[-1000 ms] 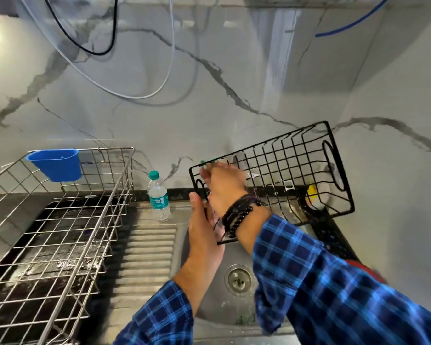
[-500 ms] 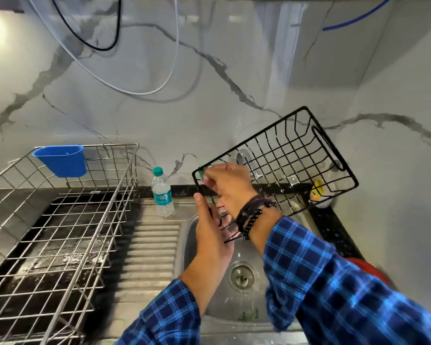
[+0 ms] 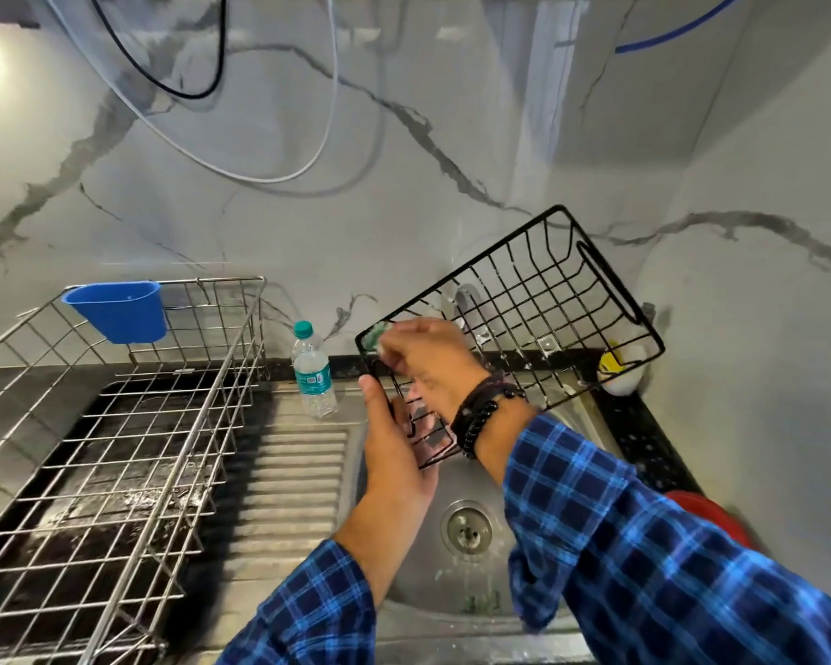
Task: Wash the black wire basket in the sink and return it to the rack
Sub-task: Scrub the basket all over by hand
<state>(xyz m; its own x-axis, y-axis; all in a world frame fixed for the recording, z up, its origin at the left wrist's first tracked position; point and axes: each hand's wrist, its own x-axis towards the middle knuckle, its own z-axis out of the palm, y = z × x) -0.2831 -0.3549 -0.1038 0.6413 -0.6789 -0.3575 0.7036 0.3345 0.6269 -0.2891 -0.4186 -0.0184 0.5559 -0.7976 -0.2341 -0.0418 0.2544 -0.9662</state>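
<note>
Head view: the black wire basket (image 3: 524, 324) is held up in the air above the steel sink (image 3: 452, 592), tilted so that its far end rises toward the marbled wall and its near corner dips over the basin. The left hand (image 3: 394, 453) grips that low near corner, thumb up along the wire edge and fingers wrapped behind the mesh. The right hand (image 3: 428, 357), with dark bead bracelets (image 3: 480, 415) at the wrist and a blue plaid sleeve (image 3: 644, 544) behind, is closed around a small green scrub pad (image 3: 373, 336) and presses it against the basket's upper left rim. The drain (image 3: 468, 527) lies directly below the arms. Left of the basin, past the ribbed drainboard, the silver dish rack (image 3: 116, 448) stands on the dark worktop (image 3: 1, 391), with a blue plastic cup holder (image 3: 116, 309) hooked on its back rail. A small water bottle (image 3: 312, 371) stands upright between rack and basket, by the wall.
</note>
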